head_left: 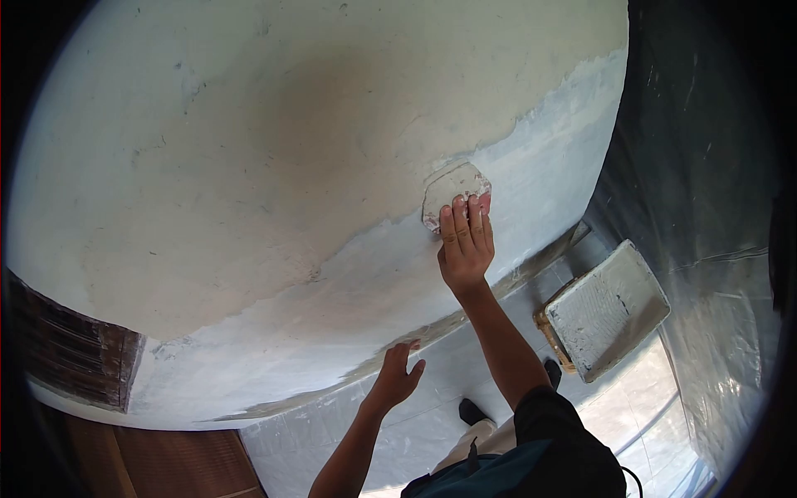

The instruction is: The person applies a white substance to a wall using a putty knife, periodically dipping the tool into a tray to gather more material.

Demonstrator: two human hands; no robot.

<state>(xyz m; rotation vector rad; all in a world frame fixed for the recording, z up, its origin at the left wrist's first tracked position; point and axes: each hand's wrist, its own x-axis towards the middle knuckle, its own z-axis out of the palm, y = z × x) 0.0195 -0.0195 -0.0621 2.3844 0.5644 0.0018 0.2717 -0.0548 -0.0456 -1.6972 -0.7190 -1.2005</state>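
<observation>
My right hand (467, 245) is pressed to a flat, many-sided, putty-crusted plate (452, 187) with a reddish edge, its fingers laid over the lower part. The plate lies against the wall (274, 183), right where the dull beige area meets the whiter coat. My right thumb is hidden from view. Lower down, my left hand (396, 378) hangs open with nothing in it, thumb apart from the fingers, in front of the wall's lower edge.
A putty-smeared tray (608, 311) rests on a wooden support at the right. Clear plastic sheeting (722, 349) hangs beyond it. Dark wooden slats (70, 344) are set into the wall at left, with brown panels (178, 461) below. My feet stand on the pale covered floor (432, 407).
</observation>
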